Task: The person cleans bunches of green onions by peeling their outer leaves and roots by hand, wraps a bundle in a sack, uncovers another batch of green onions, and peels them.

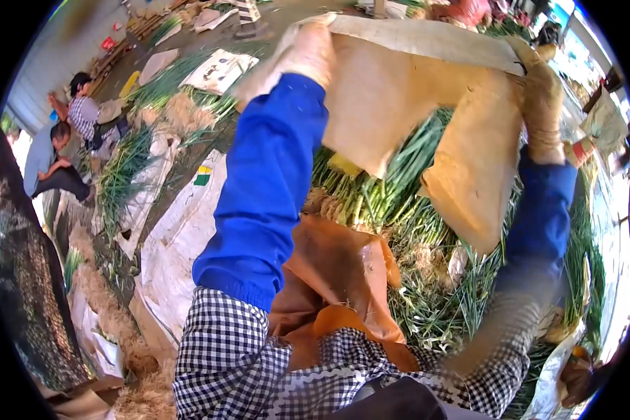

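Observation:
Both arms, in blue sleeve covers over black-and-white checked cloth, are raised in front of me. Between them hangs a tan sheet [378,91] with a pale upper edge, its lower side ragged or folded into flaps. My left hand [308,54] is closed on its upper left edge, slightly blurred. At its upper right edge my right hand [542,98], which looks gloved, is also closed on it. Below and partly behind the sheet lie bundles of long green onions [371,192] with pale stalks and roots. A brown apron or cover [336,259] drapes over my lap.
Loose green trimmings [434,308] cover the ground before me. A white sack [189,238] lies to the left, near heaps of fibrous roots [105,308]. Two people [52,157] sit or crouch at the far left beside more green onions [126,171]. A dark mesh-like surface [31,280] stands at the left edge.

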Demonstrator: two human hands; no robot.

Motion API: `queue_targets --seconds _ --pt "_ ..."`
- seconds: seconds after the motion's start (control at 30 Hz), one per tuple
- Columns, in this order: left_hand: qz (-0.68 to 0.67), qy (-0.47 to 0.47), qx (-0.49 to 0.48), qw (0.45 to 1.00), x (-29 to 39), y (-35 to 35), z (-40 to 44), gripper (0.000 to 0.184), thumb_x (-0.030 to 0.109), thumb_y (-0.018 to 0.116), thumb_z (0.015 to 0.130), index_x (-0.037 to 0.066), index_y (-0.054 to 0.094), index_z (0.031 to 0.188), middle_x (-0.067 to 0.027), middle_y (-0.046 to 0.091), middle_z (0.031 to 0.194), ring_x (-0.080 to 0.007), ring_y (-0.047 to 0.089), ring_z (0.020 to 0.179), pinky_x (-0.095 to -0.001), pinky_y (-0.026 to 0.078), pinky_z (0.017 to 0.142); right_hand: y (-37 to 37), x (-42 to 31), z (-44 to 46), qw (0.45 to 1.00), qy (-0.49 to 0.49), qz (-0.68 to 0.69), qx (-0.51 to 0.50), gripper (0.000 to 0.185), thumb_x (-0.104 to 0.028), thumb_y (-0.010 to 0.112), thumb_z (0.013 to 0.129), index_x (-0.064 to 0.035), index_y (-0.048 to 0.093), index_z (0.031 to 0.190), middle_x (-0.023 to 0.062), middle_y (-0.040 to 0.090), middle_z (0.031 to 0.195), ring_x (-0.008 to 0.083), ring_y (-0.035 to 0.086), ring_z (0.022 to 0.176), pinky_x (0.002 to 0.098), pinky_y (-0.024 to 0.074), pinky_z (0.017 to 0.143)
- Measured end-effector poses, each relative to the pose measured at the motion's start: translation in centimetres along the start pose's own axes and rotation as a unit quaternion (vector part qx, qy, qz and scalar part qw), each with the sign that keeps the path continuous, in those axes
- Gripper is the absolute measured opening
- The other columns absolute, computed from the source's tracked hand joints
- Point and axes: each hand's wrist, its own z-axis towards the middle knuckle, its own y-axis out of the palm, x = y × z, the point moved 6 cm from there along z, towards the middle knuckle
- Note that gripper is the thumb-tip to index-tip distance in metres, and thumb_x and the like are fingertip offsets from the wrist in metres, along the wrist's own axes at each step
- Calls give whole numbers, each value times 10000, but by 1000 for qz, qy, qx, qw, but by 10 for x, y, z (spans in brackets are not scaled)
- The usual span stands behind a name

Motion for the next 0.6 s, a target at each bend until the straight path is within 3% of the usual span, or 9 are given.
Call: queue_targets --seconds 0.03,0.13,0.23,0.3,0.33,0.4,0.5,0.57,0.6 --pt "-31 69 17 997 -1 -27 1 393 282 650 768 28 585 1060 -180 625 947 -304 592 910 -336 467 812 -4 -18 12 1000 10 8 -27 379 -229 594 784 -124 548 1145 115 613 1021 279 591 923 307 465 777" --pt "490 -15 -38 871 3 -112 -7 328 204 507 788 6 566 1043 -135 598 964 -270 544 854 -336 439 807 39 -52 33 995 -73 -42 -49 379 -301 579 785 -146 557 1131 135 615 996 301 591 902 348 471 751" --pt "540 32 54 840 -6 -246 -17 398 121 547 753 -7 511 1128 -208 538 1104 -349 499 1039 -389 394 915 122 -89 47 979 1 -37 -201 305 -328 529 807 -148 584 1047 133 605 979 309 584 876 394 466 727" --pt "737 148 94 653 3 -362 -39 549 232 601 770 28 426 1249 -194 418 1298 -368 386 1193 -401 315 992 153 -140 53 990 -133 7 -57 229 -259 513 826 -155 586 1017 113 604 910 308 579 835 402 466 692" --pt "736 240 41 631 68 -379 -48 369 62 581 650 -50 562 1001 -232 581 998 -348 536 987 -373 412 905 161 -175 52 984 -175 35 -9 227 -235 511 828 -171 579 1034 110 596 899 309 575 816 394 468 682" --pt "723 161 89 666 140 -420 -98 342 77 541 681 -16 554 1009 -169 554 1074 -289 496 1053 -410 344 958 224 -240 31 932 -250 -251 -83 402 -205 516 806 -173 456 1203 51 561 940 219 564 838 326 465 732" --pt "935 -247 -132 219 129 -492 -226 353 229 463 835 122 541 1161 -22 490 1241 -188 403 1173 -434 183 1049 271 -344 -37 926 -374 -46 -18 635 77 429 731 -193 374 1303 55 562 980 207 555 885 299 472 805" --pt "934 -231 -270 48 111 -540 -355 352 191 425 874 112 496 1209 -1 444 1299 -142 374 1199 -374 210 1045 328 -390 -81 909 -302 178 -224 794 134 416 699 -344 321 1325 -13 475 1264 198 528 997 312 495 787" --pt "940 -215 -259 56 114 -544 -406 343 194 437 865 81 507 1182 -35 472 1250 -166 411 1159 -358 255 1017 344 -419 -108 894 -356 71 -261 763 88 422 744 -360 270 1342 -16 345 1378 176 491 1066 301 493 786"
